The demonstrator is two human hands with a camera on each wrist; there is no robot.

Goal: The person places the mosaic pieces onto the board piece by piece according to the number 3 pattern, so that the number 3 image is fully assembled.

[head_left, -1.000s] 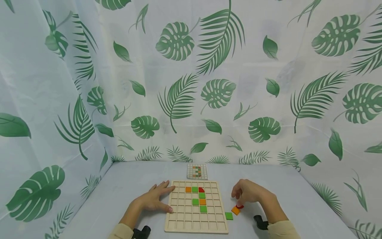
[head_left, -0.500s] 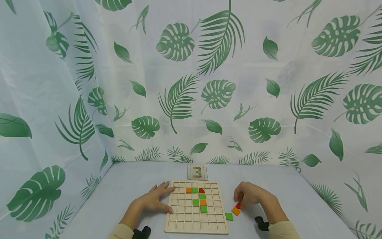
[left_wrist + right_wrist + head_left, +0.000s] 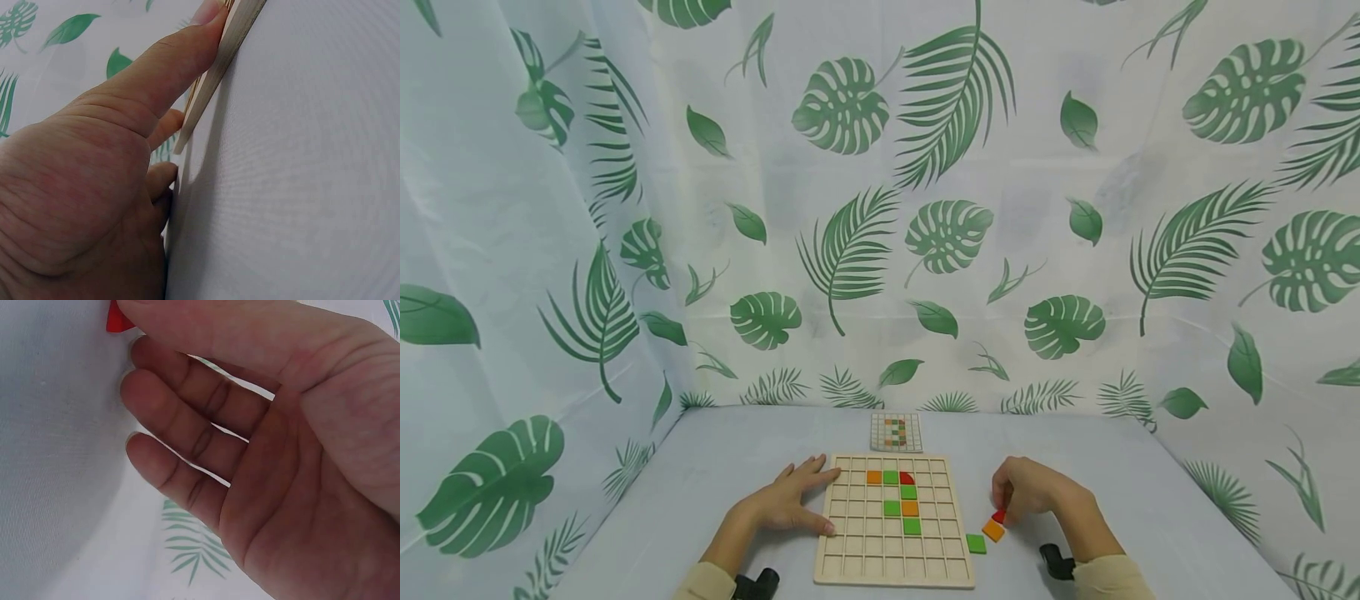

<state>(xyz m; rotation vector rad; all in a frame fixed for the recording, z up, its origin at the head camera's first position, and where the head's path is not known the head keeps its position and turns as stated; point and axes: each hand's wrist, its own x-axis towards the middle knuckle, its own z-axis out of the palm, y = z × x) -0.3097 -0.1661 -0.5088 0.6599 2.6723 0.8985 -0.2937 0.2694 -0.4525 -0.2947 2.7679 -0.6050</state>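
A wooden grid board (image 3: 857,568) lies flat, with several orange, green and red tiles seated in its cells. My left hand (image 3: 786,497) rests at its left edge, fingers spread and thumb on the rim; the left wrist view shows the thumb (image 3: 169,65) over the board's side (image 3: 219,72). Right of the board, my right hand (image 3: 1033,486) pinches a red tile (image 3: 999,517) low at the tabletop. In the right wrist view the thumb covers most of this red tile (image 3: 119,319). An orange tile (image 3: 993,530) touches or nearly touches it, and a green tile (image 3: 976,543) lies closer to the board.
Behind the board lies a small pattern card (image 3: 895,432) printed with a grid and coloured squares. White cloth covers the table (image 3: 737,442), and a leaf-print curtain (image 3: 880,350) hangs at the back and sides. A black wrist camera mount (image 3: 1057,562) sits by the right sleeve.
My right hand has shifted slightly right and nearer, and the red tile has turned in its fingers, showing a pointed shape. My left hand and the tiles on the board have stayed put.
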